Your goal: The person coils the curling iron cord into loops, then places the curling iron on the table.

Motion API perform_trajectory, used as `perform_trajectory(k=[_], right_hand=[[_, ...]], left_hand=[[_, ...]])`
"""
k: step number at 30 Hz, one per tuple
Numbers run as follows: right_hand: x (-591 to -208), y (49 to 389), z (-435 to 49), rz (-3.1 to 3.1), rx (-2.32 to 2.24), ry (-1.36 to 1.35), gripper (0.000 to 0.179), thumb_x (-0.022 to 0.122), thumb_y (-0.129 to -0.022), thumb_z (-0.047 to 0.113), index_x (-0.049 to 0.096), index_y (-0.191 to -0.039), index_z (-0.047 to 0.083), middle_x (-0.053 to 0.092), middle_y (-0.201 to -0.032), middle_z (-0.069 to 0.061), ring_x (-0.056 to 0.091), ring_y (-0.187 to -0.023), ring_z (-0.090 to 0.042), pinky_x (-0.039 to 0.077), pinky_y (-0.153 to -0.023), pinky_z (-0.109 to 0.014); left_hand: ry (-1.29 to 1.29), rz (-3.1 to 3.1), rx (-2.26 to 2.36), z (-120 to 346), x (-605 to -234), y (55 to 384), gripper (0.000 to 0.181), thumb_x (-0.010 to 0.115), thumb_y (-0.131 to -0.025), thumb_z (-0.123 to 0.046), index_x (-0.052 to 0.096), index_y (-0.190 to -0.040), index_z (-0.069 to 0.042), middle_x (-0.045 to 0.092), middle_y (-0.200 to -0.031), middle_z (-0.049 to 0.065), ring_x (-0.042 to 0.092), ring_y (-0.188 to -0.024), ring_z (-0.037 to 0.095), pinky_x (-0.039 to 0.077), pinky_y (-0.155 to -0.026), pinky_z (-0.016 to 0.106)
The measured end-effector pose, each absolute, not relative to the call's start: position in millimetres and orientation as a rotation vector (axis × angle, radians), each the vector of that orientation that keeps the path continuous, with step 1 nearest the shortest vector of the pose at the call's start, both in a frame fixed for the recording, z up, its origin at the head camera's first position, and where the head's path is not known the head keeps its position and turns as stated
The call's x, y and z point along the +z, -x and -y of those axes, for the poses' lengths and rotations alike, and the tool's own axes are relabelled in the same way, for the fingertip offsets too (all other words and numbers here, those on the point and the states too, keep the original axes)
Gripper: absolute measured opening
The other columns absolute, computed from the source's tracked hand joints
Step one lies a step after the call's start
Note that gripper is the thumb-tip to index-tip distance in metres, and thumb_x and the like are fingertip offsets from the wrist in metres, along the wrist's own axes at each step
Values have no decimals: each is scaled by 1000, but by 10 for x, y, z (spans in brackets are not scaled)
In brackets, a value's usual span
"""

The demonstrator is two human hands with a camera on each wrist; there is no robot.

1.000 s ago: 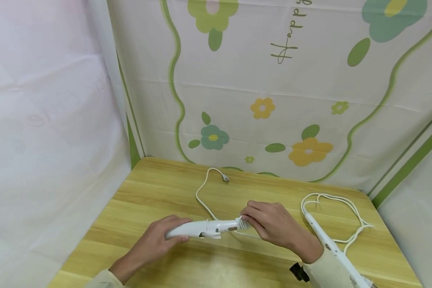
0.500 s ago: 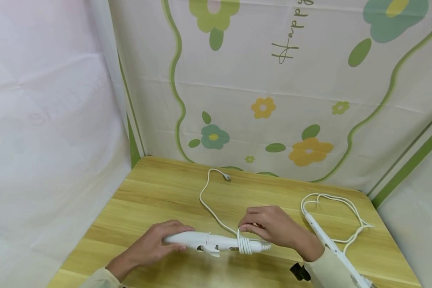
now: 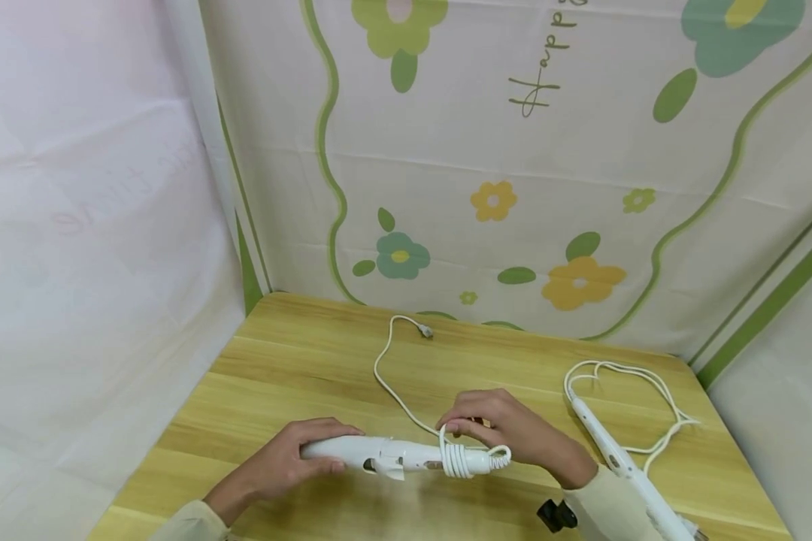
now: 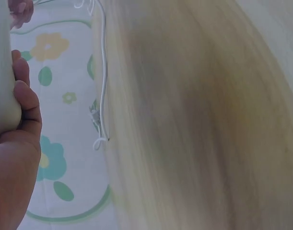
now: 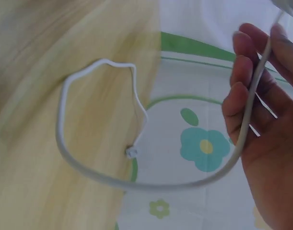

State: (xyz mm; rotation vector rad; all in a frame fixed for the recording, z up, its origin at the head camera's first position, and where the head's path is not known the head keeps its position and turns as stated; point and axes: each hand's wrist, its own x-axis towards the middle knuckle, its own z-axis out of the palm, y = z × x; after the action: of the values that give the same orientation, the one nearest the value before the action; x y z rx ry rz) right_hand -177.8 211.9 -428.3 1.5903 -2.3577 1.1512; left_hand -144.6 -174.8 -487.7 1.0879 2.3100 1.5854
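Note:
My left hand (image 3: 284, 462) grips the thick end of a white corded wand (image 3: 352, 451), which looks like a hair styling iron, level above the table. Several turns of its white power cord (image 3: 455, 460) wrap around the narrow end. Beside those turns, thumb and forefinger of my right hand (image 3: 507, 428) pinch the cord. In the right wrist view, the cord (image 5: 136, 186) crosses the palm of my right hand (image 5: 271, 143) and loops down to the table. The left wrist view shows fingers curled around the wand's smooth rounded end (image 4: 1, 86).
A second white corded wand (image 3: 616, 454) lies at the table's right side, its cord (image 3: 659, 379) looped loosely behind it. The held wand's plug (image 3: 425, 330) rests near the back edge of the wooden table (image 3: 298, 353). A small black object (image 3: 556, 515) shows beside the right sleeve.
The right hand has gone from covering the wand's narrow end to pinching the cord behind it, exposing the wound turns. The wand has lowered slightly toward me; the left hand keeps its grip.

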Motion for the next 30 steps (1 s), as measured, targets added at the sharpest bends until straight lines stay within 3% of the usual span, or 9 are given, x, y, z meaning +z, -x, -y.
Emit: perform_trajectory(k=[4, 7, 12, 19, 23, 27, 30], right_hand=[[-4364, 1748, -2019, 2233, 1105, -1505, 25, 68, -104, -1, 80, -117, 17, 75, -91, 6, 60, -75, 0, 50, -69, -10], [-4441, 1701, -1963, 2239, 1135, -1388, 20, 71, -102, -1, 78, -114, 13, 76, -90, 3, 66, -78, -3, 56, -71, -16], [-4527, 1575, -1906, 2403, 1366, -1084, 18, 67, -103, -7, 77, -112, 6, 74, -82, -5, 65, -69, -5, 57, -61, -25], [-4600, 1522, -1818, 2351, 1204, -858, 20, 68, -101, -9, 78, -106, 7, 70, -71, 5, 52, -57, 10, 46, -49, -14], [-4607, 1535, -1770, 2313, 1152, -820, 21, 71, -102, -4, 76, -90, 13, 67, -66, 5, 44, -54, 15, 40, -45, -10], [-4610, 1540, -1747, 2297, 1118, -819, 20, 72, -103, 0, 79, -91, 14, 66, -65, 6, 38, -55, 16, 34, -46, -9], [-4627, 1527, -1753, 2287, 1075, -844, 16, 73, -101, -2, 83, -102, 10, 66, -66, 9, 40, -58, 15, 36, -49, -8]], left_hand=[[-1007, -2330, 1639, 1735, -4869, 1444, 41, 77, -100, -7, 73, -141, -13, 77, -128, 1, 67, -100, 6, 55, -84, 26], [-938, -2395, 1644, 1704, -4850, 1433, 41, 76, -102, -9, 72, -142, -15, 77, -129, 1, 67, -99, 6, 54, -83, 27], [-837, -2502, 1656, 1620, -4796, 1406, 41, 76, -103, -15, 72, -143, -15, 78, -127, 2, 67, -99, 7, 56, -81, 27], [-750, -2655, 1666, 1512, -4726, 1384, 38, 80, -101, -19, 75, -138, -22, 79, -123, 1, 66, -96, 5, 56, -79, 26], [-692, -2729, 1673, 1470, -4701, 1385, 38, 80, -101, -21, 75, -138, -21, 79, -125, 2, 66, -95, 5, 55, -78, 26], [-597, -2817, 1666, 1451, -4660, 1390, 39, 82, -100, -25, 75, -138, -23, 79, -129, 2, 68, -97, 7, 55, -79, 27], [-499, -2861, 1653, 1454, -4640, 1402, 40, 83, -99, -28, 76, -138, -26, 79, -128, 0, 68, -99, 8, 55, -80, 27]])
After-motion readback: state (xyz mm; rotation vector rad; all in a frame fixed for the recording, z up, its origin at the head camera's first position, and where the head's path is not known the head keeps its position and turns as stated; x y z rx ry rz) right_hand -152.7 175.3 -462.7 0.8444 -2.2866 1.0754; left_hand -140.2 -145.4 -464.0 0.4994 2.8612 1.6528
